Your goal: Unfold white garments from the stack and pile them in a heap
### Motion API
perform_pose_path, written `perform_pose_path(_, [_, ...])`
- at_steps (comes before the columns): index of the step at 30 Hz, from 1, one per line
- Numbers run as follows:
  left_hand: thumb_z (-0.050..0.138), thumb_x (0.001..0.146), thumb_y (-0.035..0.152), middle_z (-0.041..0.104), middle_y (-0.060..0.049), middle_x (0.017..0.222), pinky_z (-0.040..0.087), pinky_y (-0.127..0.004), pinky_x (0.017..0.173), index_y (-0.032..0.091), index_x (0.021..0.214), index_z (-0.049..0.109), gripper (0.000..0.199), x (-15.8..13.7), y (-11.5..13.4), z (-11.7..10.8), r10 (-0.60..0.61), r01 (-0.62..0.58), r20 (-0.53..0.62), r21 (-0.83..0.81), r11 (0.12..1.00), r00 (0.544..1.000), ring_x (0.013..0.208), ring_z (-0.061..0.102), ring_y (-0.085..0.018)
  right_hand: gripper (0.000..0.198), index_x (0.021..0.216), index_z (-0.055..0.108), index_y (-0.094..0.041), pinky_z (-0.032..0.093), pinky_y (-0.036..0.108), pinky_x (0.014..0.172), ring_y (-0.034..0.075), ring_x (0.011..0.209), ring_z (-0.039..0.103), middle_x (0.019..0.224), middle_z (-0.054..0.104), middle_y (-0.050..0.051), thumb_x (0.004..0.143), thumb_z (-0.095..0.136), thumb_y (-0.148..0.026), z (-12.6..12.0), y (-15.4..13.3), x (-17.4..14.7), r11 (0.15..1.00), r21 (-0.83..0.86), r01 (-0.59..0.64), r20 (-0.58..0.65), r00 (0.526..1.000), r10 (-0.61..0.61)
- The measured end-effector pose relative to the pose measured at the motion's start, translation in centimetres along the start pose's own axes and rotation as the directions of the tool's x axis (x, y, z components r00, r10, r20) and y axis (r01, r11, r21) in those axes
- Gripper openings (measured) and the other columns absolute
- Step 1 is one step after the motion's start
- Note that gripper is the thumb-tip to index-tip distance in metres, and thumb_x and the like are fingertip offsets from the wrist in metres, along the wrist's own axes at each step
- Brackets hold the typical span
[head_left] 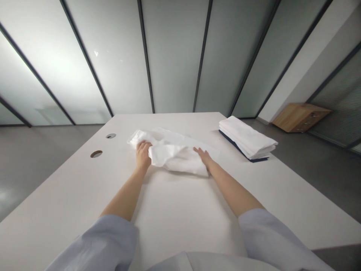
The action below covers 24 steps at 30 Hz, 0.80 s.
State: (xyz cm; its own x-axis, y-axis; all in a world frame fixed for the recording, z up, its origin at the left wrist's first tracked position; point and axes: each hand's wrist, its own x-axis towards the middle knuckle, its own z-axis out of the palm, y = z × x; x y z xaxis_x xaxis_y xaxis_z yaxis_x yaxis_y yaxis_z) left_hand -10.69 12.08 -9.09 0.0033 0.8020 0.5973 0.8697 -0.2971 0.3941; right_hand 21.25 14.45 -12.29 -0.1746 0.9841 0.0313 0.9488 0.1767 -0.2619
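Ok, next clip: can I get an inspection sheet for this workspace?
Surface: white table, two round holes near its left edge.
Job's things: crumpled white cloth lying mid-table.
Clutter: folded white stack on a dark layer, far right of the table.
Grippers: left hand grips the cloth's left part; right hand lies flat and open on its right part.
Cables: nothing seen.
Surroundings: frosted glass wall, grey floor, wooden cabinet at right.

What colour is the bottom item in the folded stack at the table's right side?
Dark navy, under white folded cloths in the stack; shown in the head view.
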Motion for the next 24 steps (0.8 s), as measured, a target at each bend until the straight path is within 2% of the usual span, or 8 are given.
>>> perform_pose_path(3, [0.05,0.077,0.025,0.065,-0.011,0.103,0.036,-0.042,0.104,0.018,0.095,0.064,0.024,0.1,-2.0,-0.2,-0.181,0.182,-0.135,-0.011,0.983,0.974,0.113,0.054,-0.027,0.04,0.125,0.059,-0.024,0.028,0.06,0.101,0.034,0.126,0.047,0.133,0.056,0.015,0.088,0.048,-0.033,-1.5,2.1,0.2,0.967,-0.034,-0.253,-0.018,0.967,0.253])
perform_pose_path(7, [0.047,0.078,0.031,0.067,-0.008,0.091,0.046,-0.039,0.091,0.018,0.09,0.064,0.024,0.2,-2.9,0.5,-0.36,0.339,-0.14,-0.152,0.928,0.922,0.101,0.06,-0.027,0.045,0.127,0.058,-0.018,0.032,0.055,0.097,0.032,0.109,0.058,0.111,0.067,0.016,0.09,0.041,-0.037,-3.0,3.7,-0.5,0.908,-0.028,-0.419,-0.214,0.889,0.404])
perform_pose_path(11, [0.028,0.09,0.049,0.064,-0.008,0.067,0.05,-0.032,0.07,0.016,0.078,0.064,0.051,0.3,-2.7,0.7,-0.516,0.495,-0.018,-0.256,0.831,0.857,0.088,0.064,-0.028,0.048,0.114,0.066,-0.017,0.036,0.05,0.094,0.036,0.113,0.052,0.116,0.063,0.018,0.087,0.045,-0.051,-2.8,3.7,-0.9,0.921,-0.041,-0.388,-0.226,0.901,0.37])
perform_pose_path(13, [0.02,0.091,0.056,0.062,-0.008,0.063,0.049,-0.03,0.065,0.015,0.075,0.064,0.062,0.5,-2.4,0.7,-0.515,0.505,0.034,-0.266,0.821,0.856,0.08,0.064,-0.027,0.041,0.101,0.07,-0.018,0.035,0.047,0.097,0.034,0.119,0.049,0.123,0.059,0.017,0.087,0.048,-0.049,-2.3,3.4,-0.8,0.953,-0.015,-0.304,-0.197,0.935,0.295])
perform_pose_path(15, [0.02,0.091,0.058,0.065,-0.009,0.065,0.047,-0.03,0.064,0.014,0.076,0.064,0.064,0.7,-1.8,0.7,-0.464,0.477,0.114,-0.217,0.851,0.879,0.08,0.065,-0.027,0.038,0.101,0.069,-0.017,0.032,0.046,0.102,0.031,0.124,0.045,0.124,0.059,0.015,0.086,0.051,-0.047,-1.8,2.8,-0.4,0.978,0.045,-0.205,-0.154,0.966,0.21])
perform_pose_path(17, [0.029,0.09,0.058,0.067,-0.01,0.071,0.047,-0.03,0.066,0.015,0.078,0.065,0.058,0.8,-0.8,0.8,-0.385,0.418,0.254,-0.089,0.904,0.887,0.084,0.065,-0.029,0.045,0.115,0.062,-0.015,0.028,0.048,0.106,0.031,0.128,0.042,0.127,0.058,0.015,0.087,0.051,-0.048,-1.3,1.8,-0.2,0.98,0.151,-0.13,-0.105,0.984,0.146])
perform_pose_path(20, [0.048,0.083,0.059,0.07,-0.01,0.087,0.047,-0.033,0.075,0.017,0.098,0.063,0.047,0.3,1.4,1.3,-0.232,0.213,0.426,0.092,0.973,0.875,0.092,0.065,-0.029,0.056,0.132,0.05,-0.018,0.028,0.045,0.108,0.029,0.132,0.039,0.138,0.05,0.014,0.087,0.051,-0.051,-0.7,-0.6,-0.2,0.928,0.371,-0.006,-0.065,0.997,0.033])
perform_pose_path(24, [0.069,0.064,0.062,0.059,-0.015,0.123,0.046,-0.038,0.089,0.015,0.133,0.04,0.088,-1.1,4.5,2.6,-0.005,-0.039,0.425,0.095,0.995,0.905,0.113,0.057,-0.031,0.048,0.122,0.059,-0.02,0.037,0.04,0.101,0.028,0.119,0.052,0.129,0.059,0.01,0.079,0.061,-0.04,-0.2,-4.0,-0.8,0.766,0.612,0.195,-0.013,0.971,-0.238])
